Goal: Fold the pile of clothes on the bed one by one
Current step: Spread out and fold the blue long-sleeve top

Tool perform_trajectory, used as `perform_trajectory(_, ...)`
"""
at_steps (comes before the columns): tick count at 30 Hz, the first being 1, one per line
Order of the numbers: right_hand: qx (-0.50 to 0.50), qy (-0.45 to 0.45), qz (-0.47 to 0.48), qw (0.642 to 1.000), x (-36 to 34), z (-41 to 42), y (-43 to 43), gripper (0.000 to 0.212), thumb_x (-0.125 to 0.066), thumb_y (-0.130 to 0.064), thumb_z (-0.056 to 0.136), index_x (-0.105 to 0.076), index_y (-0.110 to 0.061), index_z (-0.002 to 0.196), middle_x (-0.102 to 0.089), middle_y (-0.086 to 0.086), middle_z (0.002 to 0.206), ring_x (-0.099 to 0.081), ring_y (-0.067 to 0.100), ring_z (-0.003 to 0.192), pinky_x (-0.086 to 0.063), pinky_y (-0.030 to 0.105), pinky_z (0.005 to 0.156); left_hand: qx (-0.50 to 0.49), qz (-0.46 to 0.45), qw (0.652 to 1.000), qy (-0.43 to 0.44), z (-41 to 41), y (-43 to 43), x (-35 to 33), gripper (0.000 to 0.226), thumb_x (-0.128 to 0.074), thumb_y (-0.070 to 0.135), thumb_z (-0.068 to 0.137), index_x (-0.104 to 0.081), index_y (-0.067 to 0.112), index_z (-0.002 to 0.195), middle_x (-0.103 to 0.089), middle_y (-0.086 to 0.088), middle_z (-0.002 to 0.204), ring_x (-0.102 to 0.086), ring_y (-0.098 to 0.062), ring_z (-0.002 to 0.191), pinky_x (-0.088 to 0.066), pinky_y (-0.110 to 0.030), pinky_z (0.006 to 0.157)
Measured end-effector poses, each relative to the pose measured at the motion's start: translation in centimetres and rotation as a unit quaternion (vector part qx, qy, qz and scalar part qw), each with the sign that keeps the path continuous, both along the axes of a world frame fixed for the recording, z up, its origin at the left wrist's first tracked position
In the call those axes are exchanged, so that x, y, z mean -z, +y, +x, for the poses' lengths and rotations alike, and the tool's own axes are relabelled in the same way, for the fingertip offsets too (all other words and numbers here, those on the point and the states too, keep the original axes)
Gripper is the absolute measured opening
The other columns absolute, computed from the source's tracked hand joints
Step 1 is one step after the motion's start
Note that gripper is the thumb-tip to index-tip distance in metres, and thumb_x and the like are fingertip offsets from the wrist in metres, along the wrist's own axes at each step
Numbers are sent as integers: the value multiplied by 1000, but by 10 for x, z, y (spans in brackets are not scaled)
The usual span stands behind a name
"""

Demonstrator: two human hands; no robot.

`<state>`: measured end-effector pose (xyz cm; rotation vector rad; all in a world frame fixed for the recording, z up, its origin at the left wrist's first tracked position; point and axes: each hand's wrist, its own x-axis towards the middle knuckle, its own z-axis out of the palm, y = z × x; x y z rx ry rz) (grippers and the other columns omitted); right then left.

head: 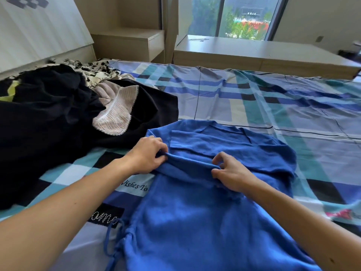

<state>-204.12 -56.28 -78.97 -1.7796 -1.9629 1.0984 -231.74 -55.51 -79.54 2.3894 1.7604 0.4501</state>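
i see one blue top (195, 222) spread flat on the checked bed sheet (254, 94), right under both of my hands. a raised fold runs across its middle. my left hand (145, 155) pinches the left end of that fold, fingers curled onto the cloth. my right hand (231, 173) pinches the right end between thumb and forefinger, the other fingers lifted loosely. one drawstring (112, 245) trails off the top's near left edge. to the left, just beside the top, lies one pile of clothes (48, 124). in it i count a black garment, a pale lace-trimmed piece (115, 116), a black-and-white print (93, 69) and a bit of yellow-green.
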Motion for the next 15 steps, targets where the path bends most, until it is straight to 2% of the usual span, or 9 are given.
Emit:
perform_trajectory(2,-10,-32,33,999,1,6,9,8,-61,-15,87,-65,-21,89,-72,6,88,-64,22,74,-49,32,64,0,4,1000,23,-3,6,2,14,-69,23,86,-73,17,98,-70,0,96,-60,-24,100,-40,-36,97)
perform_trajectory(4,-25,-39,46,998,-4,15,19,13,-63,-11,89,-69,-17,80,-73,10,85,-65,24,79,-51,36,72,2,2,999,50,-8,14,1,16,-68,19,85,-72,17,101,-73,-3,97,-63,-26,100,-38,-34,96)
perform_trajectory(7,-14,4,68,998,-23,31,35,22,-66,-7,91,-64,-15,71,-63,9,74,-54,19,70,-42,33,66,-2,0,995,95,-20,29,-7,17,-71,26,86,-71,18,102,-73,-5,93,-65,-30,96,-36,-33,93)
perform_trajectory(9,19,61,84,994,-40,47,48,15,-68,-9,93,-69,-14,78,-62,10,76,-53,19,70,-42,33,67,-9,-17,995,99,-24,42,-14,16,-72,28,87,-70,16,97,-72,-8,91,-65,-33,93,-38,-34,85)
perform_trajectory(11,47,84,116,989,-55,65,60,10,-68,-14,94,-73,-8,87,-66,12,79,-56,22,72,-44,36,70,-19,-62,997,40,-24,56,-22,11,-71,25,90,-68,16,87,-69,-7,84,-62,-31,85,-39,-35,76)
perform_trajectory(13,69,83,142,984,-65,83,73,17,-67,-18,95,-74,-3,93,-69,15,81,-58,24,70,-46,37,68,-10,-119,990,-76,-21,71,-32,17,-68,18,94,-65,19,77,-63,-5,75,-57,-24,76,-39,-35,71)
perform_trajectory(15,93,86,151,980,-67,100,85,20,-68,-21,95,-74,-2,96,-70,17,83,-60,25,69,-48,37,67,6,-139,978,-156,-14,84,-39,16,-65,13,96,-67,17,81,-64,-8,77,-53,-19,73,-40,-34,71)
